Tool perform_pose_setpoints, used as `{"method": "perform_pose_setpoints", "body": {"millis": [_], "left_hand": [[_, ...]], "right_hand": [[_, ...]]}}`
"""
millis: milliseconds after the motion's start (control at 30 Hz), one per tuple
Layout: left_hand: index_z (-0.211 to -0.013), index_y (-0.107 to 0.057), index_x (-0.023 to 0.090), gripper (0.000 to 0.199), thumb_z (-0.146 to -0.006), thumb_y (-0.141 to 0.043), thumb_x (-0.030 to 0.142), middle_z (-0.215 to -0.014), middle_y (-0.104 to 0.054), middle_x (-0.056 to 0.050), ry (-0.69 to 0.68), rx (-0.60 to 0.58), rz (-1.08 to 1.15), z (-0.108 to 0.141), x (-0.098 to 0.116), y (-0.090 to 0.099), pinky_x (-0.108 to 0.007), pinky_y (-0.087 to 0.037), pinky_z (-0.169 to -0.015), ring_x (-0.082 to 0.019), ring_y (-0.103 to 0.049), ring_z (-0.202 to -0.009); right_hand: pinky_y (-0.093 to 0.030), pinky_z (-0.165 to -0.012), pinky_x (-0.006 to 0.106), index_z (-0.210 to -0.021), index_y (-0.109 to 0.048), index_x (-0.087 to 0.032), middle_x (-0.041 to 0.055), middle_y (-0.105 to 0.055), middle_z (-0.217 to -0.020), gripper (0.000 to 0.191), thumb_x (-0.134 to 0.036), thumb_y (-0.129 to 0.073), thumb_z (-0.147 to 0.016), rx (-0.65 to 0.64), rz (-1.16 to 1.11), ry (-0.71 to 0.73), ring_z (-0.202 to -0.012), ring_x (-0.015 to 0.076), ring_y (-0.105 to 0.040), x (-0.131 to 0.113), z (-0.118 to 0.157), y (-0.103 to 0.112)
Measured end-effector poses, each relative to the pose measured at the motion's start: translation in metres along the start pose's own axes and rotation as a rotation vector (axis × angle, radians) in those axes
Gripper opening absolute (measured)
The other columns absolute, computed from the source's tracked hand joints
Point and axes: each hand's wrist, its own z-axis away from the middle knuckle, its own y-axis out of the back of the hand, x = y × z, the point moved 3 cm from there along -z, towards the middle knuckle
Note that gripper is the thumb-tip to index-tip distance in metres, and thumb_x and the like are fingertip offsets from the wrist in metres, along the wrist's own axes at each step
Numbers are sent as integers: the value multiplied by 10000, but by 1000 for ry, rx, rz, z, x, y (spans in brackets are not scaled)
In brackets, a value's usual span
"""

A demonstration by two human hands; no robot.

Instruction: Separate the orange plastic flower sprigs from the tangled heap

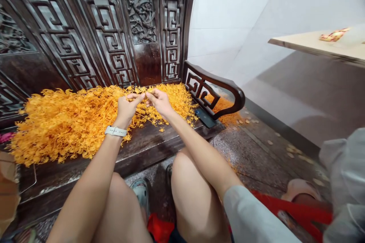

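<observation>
A long heap of orange artificial flower sprigs (71, 121) covers much of the dark wooden bench seat (148, 138). Over the right part of this heap, my left hand (127, 108) and my right hand (160, 102) meet at the fingertips. Both hands are closed in a pinch, thumbs against fingers. Whatever lies between the fingertips is too small to make out against the orange behind it. Orange petals show just beyond my fingers. On my left wrist is a pale watch (115, 131). A few loose orange bits (161, 129) lie in front of the heap.
A dark phone (205, 117) rests by the bench's armrest (225, 87). Beyond it, more orange pieces (224, 108) are piled low. A cardboard box (8, 190) stands at left. A tabletop (302, 45) juts in at right, above another person's grey clothing (345, 167).
</observation>
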Motion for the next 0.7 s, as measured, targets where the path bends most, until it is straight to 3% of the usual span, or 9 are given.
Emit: {"method": "perform_pose_setpoints", "body": {"millis": [200,333,400,467,533,567,633,667,700], "left_hand": [[-734,-699,150,263,-690,-861,352,-649,-619,5,69,126,145,3,-4,-12,-237,-396,-557,-98,-504,-574],[-689,-512,207,378,-639,-883,257,-573,-494,65,147,159,314,7,-1,-26,-220,-353,-479,-85,-468,-493],[-720,-496,210,370,-710,-862,264,-590,-495,65,137,200,317,5,5,-26,-214,-348,-466,-77,-456,-481],[-741,-495,204,317,-811,-798,266,-622,-526,52,162,330,287,0,6,-13,-208,-348,-464,-70,-450,-490],[-743,-498,200,290,-872,-746,279,-617,-517,49,231,459,237,-6,1,9,-204,-322,-449,-68,-428,-491],[-744,-516,194,291,-873,-752,305,-611,-507,48,259,480,198,-9,-3,22,-202,-303,-438,-68,-415,-489],[-771,-601,164,319,-796,-835,380,-644,-545,32,274,406,110,-13,-11,43,-194,-268,-421,-60,-404,-491],[-790,-640,149,367,-729,-883,418,-682,-581,18,271,351,79,-14,-15,50,-188,-259,-417,-53,-402,-495],[-804,-670,139,428,-657,-921,453,-725,-616,3,268,305,58,-14,-19,56,-183,-255,-415,-44,-397,-498]], "right_hand": [[-397,-454,218,-801,-509,-218,-45,-653,-629,286,-331,-755,-894,62,86,13,-450,85,-493,-7,17,-9],[-402,-510,211,-833,-542,-206,-66,-609,-606,262,-355,-743,-907,64,155,166,-497,82,-494,-17,28,-24],[-430,-555,209,-854,-551,-199,-67,-609,-618,274,-351,-776,-893,77,174,199,-550,90,-534,-26,38,-32],[-443,-574,204,-932,-547,-212,-89,-605,-622,300,-323,-819,-871,-6,160,186,-570,96,-555,-41,53,-43],[-458,-577,198,-1025,-556,-232,-100,-628,-645,332,-299,-839,-865,-313,144,108,-579,99,-582,-60,75,-58],[-478,-591,200,-1065,-573,-235,-89,-659,-674,340,-295,-843,-868,-569,147,22,-602,104,-615,-69,87,-65],[-534,-645,215,-1089,-643,-197,-10,-749,-781,309,-310,-842,-881,-1215,180,-249,-703,130,-710,-81,113,-71],[-558,-674,229,-1089,-682,-163,52,-787,-857,294,-319,-835,-893,-1515,198,-399,-772,156,-753,-85,123,-65],[-579,-697,248,-1081,-712,-129,110,-806,-912,304,-326,-842,-889,-1718,197,-522,-824,187,-781,-85,126,-54]]}}
